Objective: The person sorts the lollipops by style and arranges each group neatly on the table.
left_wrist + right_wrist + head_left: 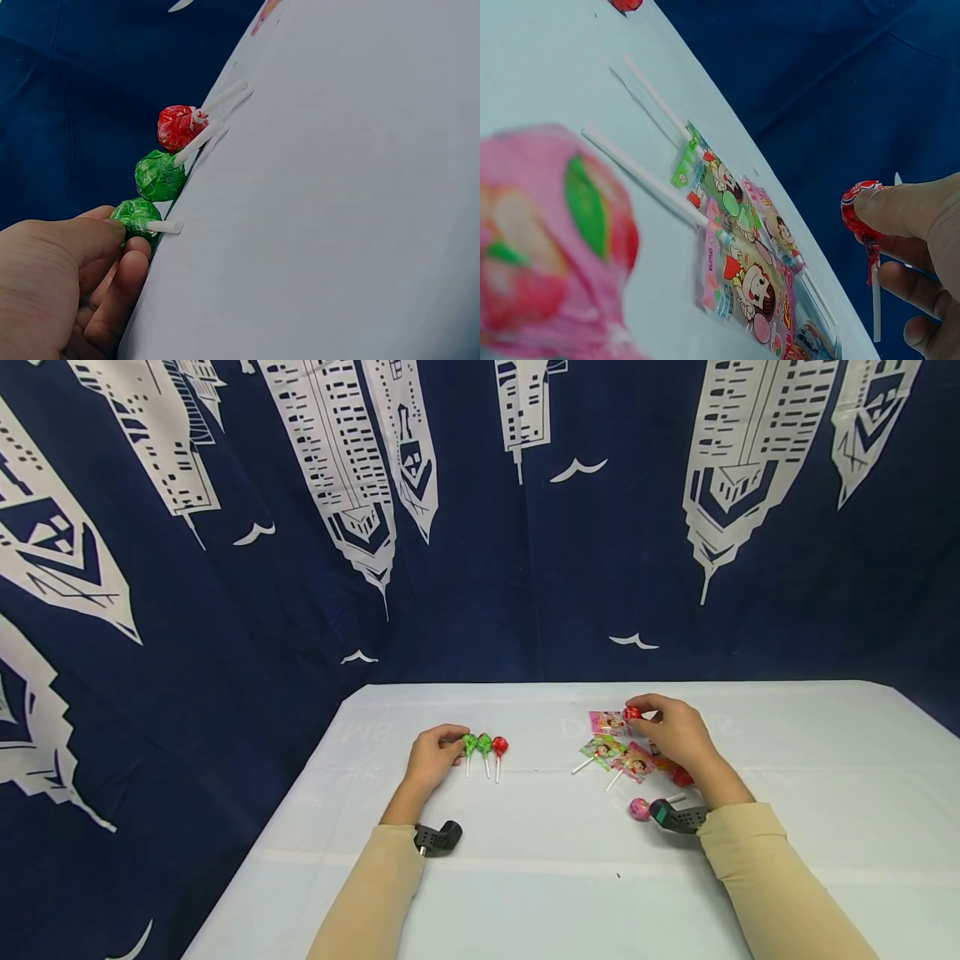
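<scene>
My left hand (431,762) pinches the head of a green lollipop (136,219) at the left end of a short row. Beside it in the row lie a second green lollipop (484,743) and a red lollipop (499,746), sticks toward me. Over on the right, my right hand (675,731) grips a red-wrapped lollipop (862,210) by its head between thumb and fingers, its stick hanging down in the right wrist view. Below that hand is a pile of flat-packed lollipops, among them a green packet (603,749) and a pink-red packet (636,762).
A round pink lollipop (640,809) lies at the near side of the pile, by the right wrist's black band (677,817). Another red lollipop (681,776) sits partly under the right forearm. The white table (540,893) ends at a dark blue printed curtain (480,610).
</scene>
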The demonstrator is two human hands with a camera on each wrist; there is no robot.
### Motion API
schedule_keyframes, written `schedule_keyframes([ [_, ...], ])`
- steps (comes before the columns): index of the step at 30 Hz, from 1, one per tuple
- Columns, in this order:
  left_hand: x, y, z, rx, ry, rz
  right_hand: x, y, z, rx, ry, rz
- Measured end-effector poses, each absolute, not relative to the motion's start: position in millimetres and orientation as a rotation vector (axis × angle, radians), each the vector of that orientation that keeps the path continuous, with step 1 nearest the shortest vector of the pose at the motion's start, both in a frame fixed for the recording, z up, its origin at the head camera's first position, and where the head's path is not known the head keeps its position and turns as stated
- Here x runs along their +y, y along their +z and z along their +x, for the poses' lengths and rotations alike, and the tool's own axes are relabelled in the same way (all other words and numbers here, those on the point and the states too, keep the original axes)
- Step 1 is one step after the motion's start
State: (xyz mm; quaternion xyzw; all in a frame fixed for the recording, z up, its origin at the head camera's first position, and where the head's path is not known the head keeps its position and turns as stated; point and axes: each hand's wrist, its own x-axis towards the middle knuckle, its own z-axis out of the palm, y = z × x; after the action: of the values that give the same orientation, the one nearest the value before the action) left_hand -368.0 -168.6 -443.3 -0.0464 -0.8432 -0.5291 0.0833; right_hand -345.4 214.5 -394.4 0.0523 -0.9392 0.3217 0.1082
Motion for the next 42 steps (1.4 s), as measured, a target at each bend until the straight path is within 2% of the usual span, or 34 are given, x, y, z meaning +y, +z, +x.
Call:
schedule_keyframes([
  [42,-166.5,-441.4,-364.7,-2.521,-1.548,-0.135,188.5,-393.3,-342.5,-2.708,1.295,0.361],
])
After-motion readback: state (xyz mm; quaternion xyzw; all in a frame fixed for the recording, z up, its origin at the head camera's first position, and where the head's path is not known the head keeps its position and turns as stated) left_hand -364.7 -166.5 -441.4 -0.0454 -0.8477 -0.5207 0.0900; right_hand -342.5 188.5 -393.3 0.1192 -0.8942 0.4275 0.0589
